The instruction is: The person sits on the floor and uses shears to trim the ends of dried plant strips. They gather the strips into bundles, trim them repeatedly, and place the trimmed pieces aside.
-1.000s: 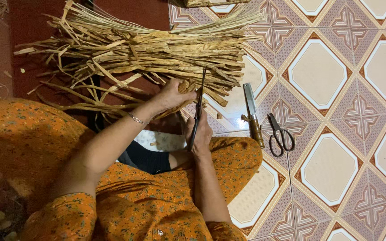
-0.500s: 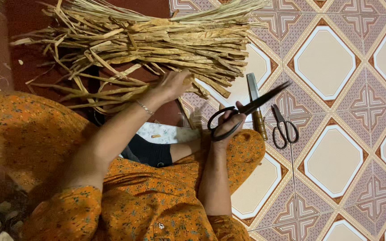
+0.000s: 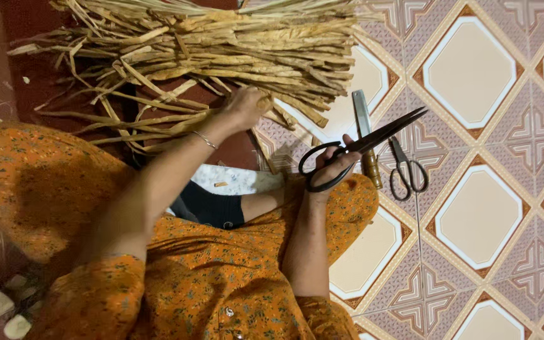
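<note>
The right hand gripped large black scissors, blades nearly shut, above the tiled floor. The left hand closed around dried plant strips heaped on the floor. Smaller scissors and a wooden-handled blade lay just beside.

no pkgs, no labels, no signs, no screens anywhere in view

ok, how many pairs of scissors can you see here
2. The large black scissors are in the right hand; the small scissors lie on the tiled floor beside a wooden-handled blade. More may be hidden.
</note>
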Motion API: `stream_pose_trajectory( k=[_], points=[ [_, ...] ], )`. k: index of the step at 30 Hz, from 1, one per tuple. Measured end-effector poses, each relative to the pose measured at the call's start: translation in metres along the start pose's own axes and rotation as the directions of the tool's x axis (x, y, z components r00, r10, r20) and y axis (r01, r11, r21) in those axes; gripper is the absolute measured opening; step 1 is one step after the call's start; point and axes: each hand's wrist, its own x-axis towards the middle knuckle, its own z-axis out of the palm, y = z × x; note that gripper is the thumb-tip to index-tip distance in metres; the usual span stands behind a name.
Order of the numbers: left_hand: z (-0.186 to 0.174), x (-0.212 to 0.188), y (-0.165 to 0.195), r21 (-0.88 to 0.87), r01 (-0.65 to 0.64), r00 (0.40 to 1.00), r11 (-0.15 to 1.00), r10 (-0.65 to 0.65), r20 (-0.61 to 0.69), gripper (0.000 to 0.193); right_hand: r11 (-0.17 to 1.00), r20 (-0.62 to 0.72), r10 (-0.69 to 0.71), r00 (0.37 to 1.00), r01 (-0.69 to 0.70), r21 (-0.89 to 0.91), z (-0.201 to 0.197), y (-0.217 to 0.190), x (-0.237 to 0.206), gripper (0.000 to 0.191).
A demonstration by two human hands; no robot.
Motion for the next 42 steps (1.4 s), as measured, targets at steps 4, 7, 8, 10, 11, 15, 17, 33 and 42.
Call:
stream_pose_trajectory(
  k=[4,7,8,10,11,15,17,33,42],
  points=[
    [-0.017,-0.033,0.016,-0.177,0.114,0.959,0.978,-0.062,0.277,0.028,1.000,-0.036,-0.006,0.999,0.006,0.002,-0.004,-0.005,0.000,0.072],
    [-0.003,-0.060,0.039,-0.154,0.125,0.869,0.980,-0.033,0.494,0.024,1.000,-0.050,-0.011,0.999,0.012,0.027,-0.006,-0.009,0.003,0.072],
    [0.004,-0.067,0.042,-0.166,0.065,0.855,0.984,0.031,0.517,0.024,1.000,-0.059,-0.015,0.998,0.016,0.019,-0.007,-0.010,0.004,0.073],
    [0.023,-0.077,0.040,-0.073,0.128,0.788,0.989,-0.057,0.613,0.035,1.000,-0.062,-0.019,0.998,0.020,0.012,-0.007,-0.012,0.003,0.073],
    [0.033,-0.080,0.036,-0.023,0.153,0.751,0.988,-0.101,0.653,0.044,1.000,-0.056,-0.017,0.998,0.018,0.012,-0.006,-0.012,0.003,0.073],
    [0.074,-0.076,0.013,0.043,-0.091,0.907,0.995,0.065,0.416,0.025,1.000,-0.026,-0.026,0.999,0.026,0.001,-0.005,-0.011,0.003,0.070],
    [0.084,-0.071,0.007,0.264,-0.483,0.872,0.835,0.429,0.237,0.084,1.000,-0.004,-0.028,1.000,0.028,0.012,-0.005,-0.008,0.003,0.070],
    [-0.035,-0.029,0.040,-0.676,-0.216,0.966,0.704,0.051,-0.255,0.021,0.846,0.570,0.016,0.822,0.293,-0.446,0.024,-0.004,-0.028,0.088],
    [-0.025,-0.032,0.044,-0.719,-0.105,0.988,0.687,-0.012,-0.156,0.020,0.677,0.558,0.016,0.830,0.402,-0.617,0.036,-0.023,-0.038,0.086]
  ],
)
